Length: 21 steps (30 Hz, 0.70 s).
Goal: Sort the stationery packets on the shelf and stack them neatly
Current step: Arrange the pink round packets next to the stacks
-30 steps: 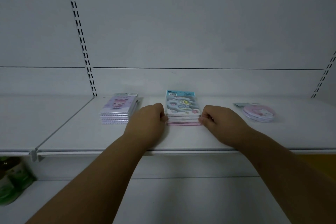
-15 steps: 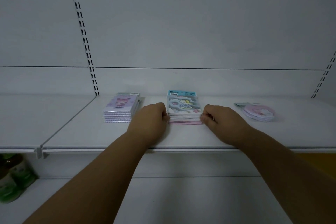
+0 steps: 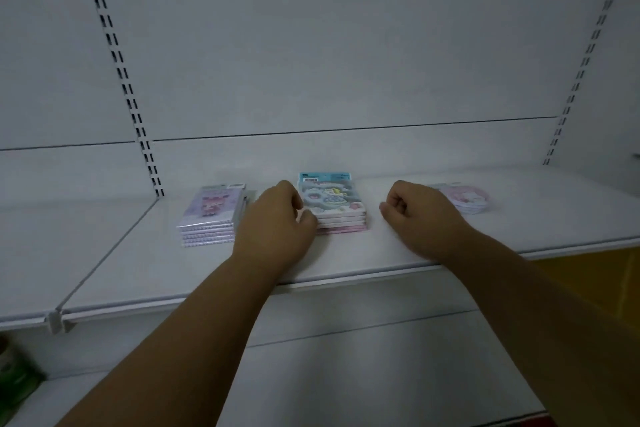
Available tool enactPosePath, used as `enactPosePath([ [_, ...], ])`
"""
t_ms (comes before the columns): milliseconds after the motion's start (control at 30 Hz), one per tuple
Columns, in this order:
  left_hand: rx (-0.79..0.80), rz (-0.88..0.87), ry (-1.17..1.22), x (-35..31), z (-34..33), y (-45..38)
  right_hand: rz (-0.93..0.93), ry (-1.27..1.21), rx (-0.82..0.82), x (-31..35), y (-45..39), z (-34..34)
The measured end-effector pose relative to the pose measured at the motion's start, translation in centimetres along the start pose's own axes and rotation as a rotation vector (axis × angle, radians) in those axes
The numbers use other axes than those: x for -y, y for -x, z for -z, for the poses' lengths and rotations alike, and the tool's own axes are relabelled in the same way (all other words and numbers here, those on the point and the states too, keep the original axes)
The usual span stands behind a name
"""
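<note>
At mid-frame, a person's left hand [image 3: 277,222], fingers curled, touches the left edge of the middle packet stack [image 3: 334,206] on the white shelf [image 3: 346,260]; the right hand [image 3: 420,215] sits fisted, apart from it. Purple packets [image 3: 211,215] lie left, round pink packets [image 3: 467,198] right.

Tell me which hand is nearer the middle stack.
Left. The left hand touches the left side of the middle stack; the right hand sits curled on the shelf, apart from the stack's right side.
</note>
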<state>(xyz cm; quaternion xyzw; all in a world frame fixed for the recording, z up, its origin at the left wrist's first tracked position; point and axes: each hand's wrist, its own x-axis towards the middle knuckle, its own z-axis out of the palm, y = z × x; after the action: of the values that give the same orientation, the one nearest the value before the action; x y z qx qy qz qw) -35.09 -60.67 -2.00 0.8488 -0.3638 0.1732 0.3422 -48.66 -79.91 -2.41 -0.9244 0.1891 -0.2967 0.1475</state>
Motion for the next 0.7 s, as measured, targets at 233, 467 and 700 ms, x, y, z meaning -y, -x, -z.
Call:
enactPosePath([
  [233, 0.049, -0.272, 0.098, -6.4, -1.6, 1.0, -0.090, 0.048, -0.123, -3.3, 2.0, 4.3],
  [467, 0.158, -0.265, -0.002, -13.2, -7.1, -1.5, -0.150, 0.027, -0.107, -10.4, 0.4, 7.8],
  [700, 0.402, -0.103, -0.135, -17.5, -13.2, -4.4, -0.249, 0.087, 0.101, -17.0, -3.4, 8.0],
])
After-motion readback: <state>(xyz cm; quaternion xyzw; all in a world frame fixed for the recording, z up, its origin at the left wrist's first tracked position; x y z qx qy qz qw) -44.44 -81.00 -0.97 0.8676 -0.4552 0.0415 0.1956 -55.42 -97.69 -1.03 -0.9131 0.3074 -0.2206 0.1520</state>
